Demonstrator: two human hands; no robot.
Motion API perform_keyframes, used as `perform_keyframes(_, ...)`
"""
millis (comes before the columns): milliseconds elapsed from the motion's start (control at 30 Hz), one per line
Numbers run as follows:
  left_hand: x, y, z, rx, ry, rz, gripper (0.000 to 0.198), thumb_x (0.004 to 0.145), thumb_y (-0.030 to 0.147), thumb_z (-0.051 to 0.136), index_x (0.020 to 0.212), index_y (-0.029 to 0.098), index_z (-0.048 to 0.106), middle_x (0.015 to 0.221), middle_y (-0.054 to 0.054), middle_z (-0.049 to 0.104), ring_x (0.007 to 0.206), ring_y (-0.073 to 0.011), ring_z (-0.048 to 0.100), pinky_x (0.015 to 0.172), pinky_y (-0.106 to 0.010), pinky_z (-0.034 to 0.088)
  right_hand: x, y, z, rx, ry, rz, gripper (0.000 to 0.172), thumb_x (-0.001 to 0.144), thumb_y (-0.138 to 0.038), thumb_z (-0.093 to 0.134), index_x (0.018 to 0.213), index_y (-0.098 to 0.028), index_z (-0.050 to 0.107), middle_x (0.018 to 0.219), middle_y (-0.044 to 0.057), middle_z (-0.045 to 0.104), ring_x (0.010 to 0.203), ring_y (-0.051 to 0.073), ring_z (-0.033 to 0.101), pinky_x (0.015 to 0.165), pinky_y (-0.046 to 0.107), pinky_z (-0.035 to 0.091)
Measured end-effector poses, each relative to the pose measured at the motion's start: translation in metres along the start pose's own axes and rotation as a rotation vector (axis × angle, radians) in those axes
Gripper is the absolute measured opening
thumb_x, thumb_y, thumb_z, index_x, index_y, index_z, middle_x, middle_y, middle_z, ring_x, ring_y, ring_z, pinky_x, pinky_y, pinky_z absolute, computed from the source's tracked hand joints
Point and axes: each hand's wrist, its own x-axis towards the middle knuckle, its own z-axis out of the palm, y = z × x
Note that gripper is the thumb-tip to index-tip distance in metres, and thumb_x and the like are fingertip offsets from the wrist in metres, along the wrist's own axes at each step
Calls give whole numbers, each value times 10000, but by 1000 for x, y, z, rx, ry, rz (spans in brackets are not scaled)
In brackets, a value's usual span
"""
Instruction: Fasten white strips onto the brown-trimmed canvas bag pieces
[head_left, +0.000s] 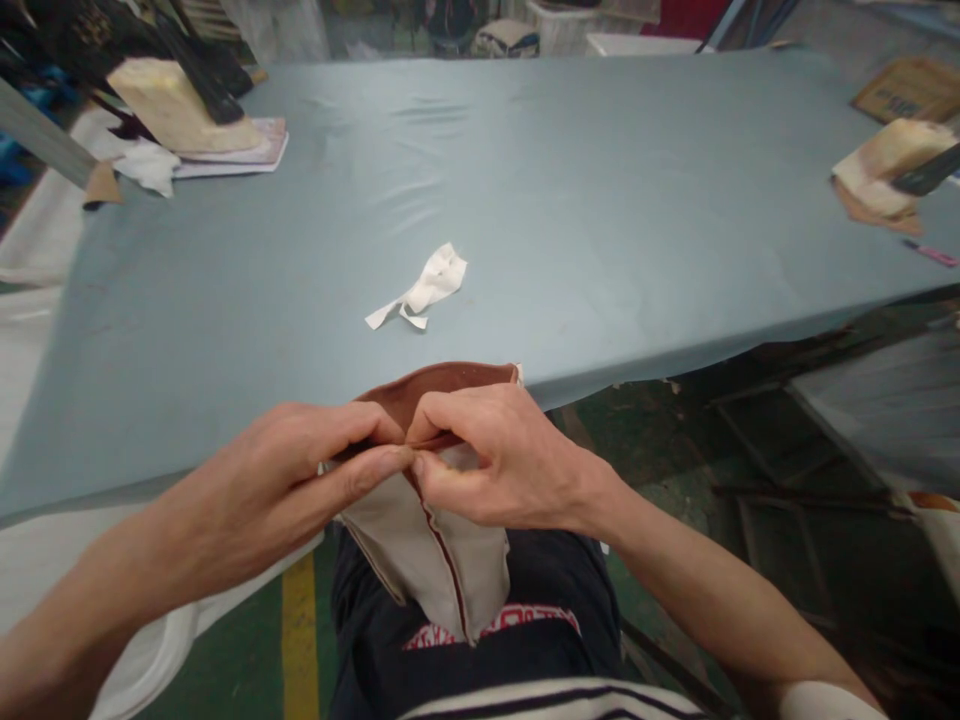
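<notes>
A sewn piece [431, 555] of off-white material with brown on its other side hangs over my lap at the table's near edge. A dark reddish-brown seam runs down its middle. Both hands meet at the top of that seam. My left hand [300, 470] pinches the folded edge between thumb and fingers, coming from the left. Right beside it, my right hand [487, 455] pinches the same edge, thumb tips almost touching. Behind the hands the brown face curves up against the table. My fingers cover the exact spot being held.
A torn white scrap [431, 285] lies on the blue-grey covered table [600, 200]. At the back left, a yellowish foam block [176, 105] sits on papers [247, 160]. Another foam block [892, 165] and a pink-handled tool [930, 252] lie at the right.
</notes>
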Motion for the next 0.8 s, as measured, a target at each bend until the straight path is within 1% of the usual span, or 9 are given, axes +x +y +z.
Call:
perform_keyframes(133,5,4,5,-1,16,106,334,1131,279,484,841,219,638,643,83,560,557,-90,479,574,-239,354,-5,-6,-3,-166,-49,-19,182,1019,-243,539,909,-206,679,818,40,775,779,187,687,728,322,406)
perform_keyframes(267,1,2,14,-42,77,141,295,1007,134,475,726,220,502,611,86,397,546,-86,347,541,-265,266,-5,0,-12,-144,-120,-68,149,1047,-308,624,967,-205,696,879,32,795,814,179,691,746,308,423)
perform_keyframes(367,-11,-3,21,-225,101,-8,345,1034,211,508,690,224,473,613,67,422,555,-95,366,522,-251,293,-3,21,-20,-121,-138,-77,270,1047,-441,717,932,-197,697,849,15,753,770,159,639,728,290,406)
perform_keyframes(433,-22,-7,24,-342,169,-154,407,1072,291,545,675,216,494,614,54,458,558,-100,405,509,-235,319,-3,35,-25,-103,-127,-65,330,1040,-481,743,890,-192,691,818,4,718,744,148,606,725,282,398)
perform_keyframes(500,-33,-10,25,-432,241,-250,447,1096,361,579,678,202,550,618,42,513,552,-100,442,498,-222,337,-4,45,-28,-84,-125,-60,338,1025,-476,773,869,-190,685,815,0,713,745,146,596,743,282,407)
perform_keyframes(567,-43,-15,24,-495,296,-276,475,1114,402,577,688,194,601,621,28,568,544,-103,473,496,-214,358,-5,46,-27,-67,-132,-77,289,1018,-428,790,879,-193,693,825,1,731,756,149,599,771,288,423)
perform_keyframes(633,-50,-21,22,-483,333,-261,485,1112,380,574,669,191,618,609,20,591,541,-107,496,509,-210,384,-5,40,-25,-36,-135,-98,198,1038,-342,764,911,-198,713,852,8,762,782,153,624,804,293,446)
perform_keyframes(733,-54,-32,17,-305,362,-248,442,1081,299,591,658,186,650,608,21,632,580,-119,550,570,-197,444,-2,26,-23,66,-140,-126,159,1077,-259,708,931,-197,723,870,12,786,793,145,665,813,285,479)
perform_keyframes(800,-52,-39,16,-209,350,-232,317,1059,291,623,782,191,743,718,21,735,680,-138,640,648,-185,500,2,18,-23,141,-148,-143,154,1086,-254,704,945,-193,718,879,11,789,778,137,671,793,276,497)
